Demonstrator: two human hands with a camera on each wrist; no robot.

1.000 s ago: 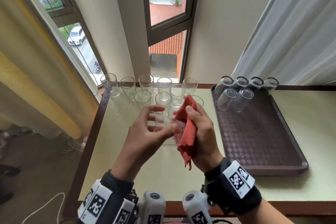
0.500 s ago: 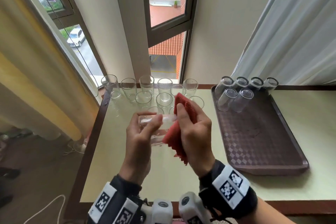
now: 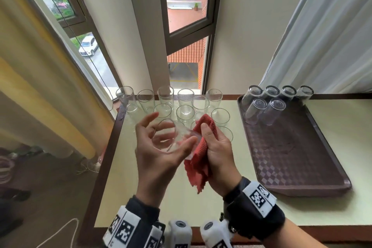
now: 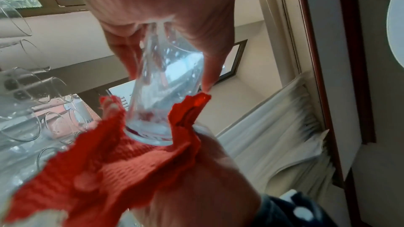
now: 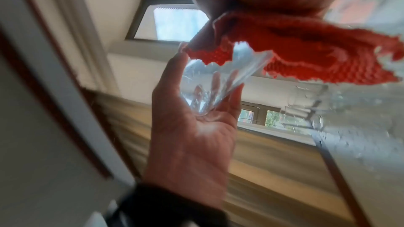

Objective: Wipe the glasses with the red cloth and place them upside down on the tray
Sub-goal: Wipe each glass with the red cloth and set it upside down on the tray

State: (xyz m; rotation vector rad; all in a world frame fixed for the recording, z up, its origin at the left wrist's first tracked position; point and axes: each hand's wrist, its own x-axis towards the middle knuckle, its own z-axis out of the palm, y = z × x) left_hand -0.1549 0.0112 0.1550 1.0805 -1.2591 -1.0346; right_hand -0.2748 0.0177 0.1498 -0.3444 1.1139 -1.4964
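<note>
Nearest the wearer, the left hand (image 3: 159, 153) is cradling a clear cylindrical drinking glass (image 3: 171, 137) on its side, thumb and fingers curled round the wall, open mouth facing the wearer. The right hand (image 3: 216, 151) is clamped on a red knitted cloth (image 3: 198, 159), pressing it over the base end of the glass. Both are being held above the pale green table (image 3: 181, 203), left of the brown rectangular checker-patterned plastic tray (image 3: 302, 167). Risk assessment: water droplets are showing on the glass wall, so the loose left-hand grip may slip while the cloth is twisting; a dropped glass would likely be striking the cluster of upright unwiped glasses (image 3: 185, 106) standing directly beyond it, left of the tray. A trailing cloth corner could also be snagging one of those rims. Container contents: the tray is holding six inverted clear glasses (image 3: 269, 104) grouped at its far end; the near part of the tray is showing bare patterned surface.
</note>
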